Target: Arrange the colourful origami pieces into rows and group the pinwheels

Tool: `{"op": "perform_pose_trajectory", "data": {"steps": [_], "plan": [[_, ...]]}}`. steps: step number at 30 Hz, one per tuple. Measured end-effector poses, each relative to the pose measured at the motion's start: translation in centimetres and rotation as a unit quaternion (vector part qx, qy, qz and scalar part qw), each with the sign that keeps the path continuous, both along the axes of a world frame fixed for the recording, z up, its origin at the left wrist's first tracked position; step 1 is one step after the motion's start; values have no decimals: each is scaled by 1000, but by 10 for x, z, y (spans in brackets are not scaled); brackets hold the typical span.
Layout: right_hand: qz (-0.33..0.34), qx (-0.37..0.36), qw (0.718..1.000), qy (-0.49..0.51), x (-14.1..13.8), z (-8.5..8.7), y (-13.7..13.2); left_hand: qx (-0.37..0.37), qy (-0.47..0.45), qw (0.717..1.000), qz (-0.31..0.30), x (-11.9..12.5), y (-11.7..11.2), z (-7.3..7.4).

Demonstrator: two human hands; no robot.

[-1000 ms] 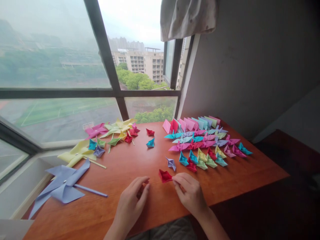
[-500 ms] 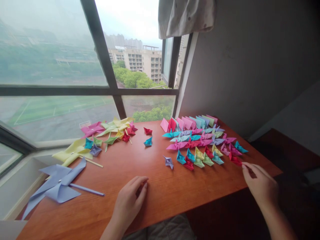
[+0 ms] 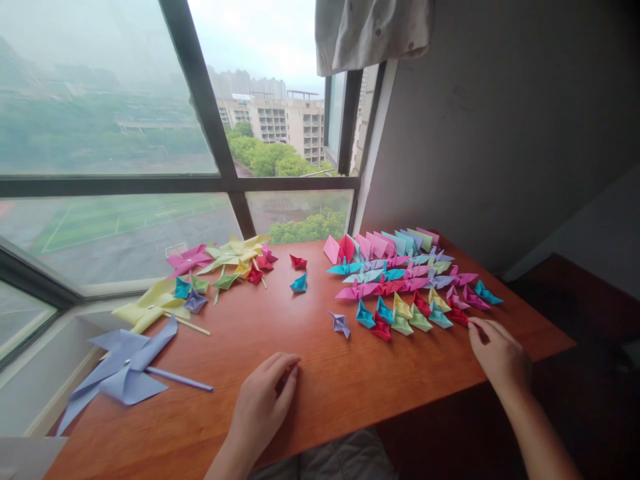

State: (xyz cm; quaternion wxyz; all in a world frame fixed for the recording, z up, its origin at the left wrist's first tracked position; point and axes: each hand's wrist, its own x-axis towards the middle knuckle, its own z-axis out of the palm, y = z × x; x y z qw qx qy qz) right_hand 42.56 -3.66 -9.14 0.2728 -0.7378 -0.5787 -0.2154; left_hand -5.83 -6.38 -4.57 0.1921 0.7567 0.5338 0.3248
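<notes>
My right hand [image 3: 500,357] reaches to the right end of the front row of small folded paper pieces [image 3: 400,320]. Its fingertips are pinched at the edge of a red folded piece [image 3: 457,318] that lies on the wooden table [image 3: 320,387]. My left hand [image 3: 265,400] rests palm down near the table's front edge, fingers loosely curved, nothing in it. A lone purple folded piece [image 3: 341,324] sits between the two hands, further back.
Rows of coloured folded pieces [image 3: 400,270] cover the table's right half. Paper pinwheels on sticks lie at the left: blue [image 3: 125,367], yellow [image 3: 150,303], pink and green [image 3: 220,257]. Small red [image 3: 299,261] and teal [image 3: 299,285] pieces sit mid-table. A window stands behind, a wall to the right.
My right hand carried the red piece from the table's front middle to the right end of the front row, then slid it left against the row. The left hand stayed put.
</notes>
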Motion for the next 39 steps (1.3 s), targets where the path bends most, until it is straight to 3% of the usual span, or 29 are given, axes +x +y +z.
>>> {"op": "perform_pose_trajectory", "data": {"steps": [13,19,22,26,32,35,39], "plan": [[8,-2,1000,25,-11,5,0,0,-1,1000,-2,0,-1,1],[13,56,998,16,-29,27,-3,-3,-2,1000,-1,0,0,0],[78,94,992,20,-64,43,-5,-3,-2,1000,4,1,-2,0],[274,86,955,77,-138,56,-7,-8,2,1000,14,4,-3,3],[427,31,885,184,-238,50,-11,-20,8,999,34,-4,17,14],[469,6,862,193,-262,42,-13,-1,8,998,56,-11,40,24],[484,-15,852,198,-272,32,-16,20,56,995,79,-15,74,34]]}}
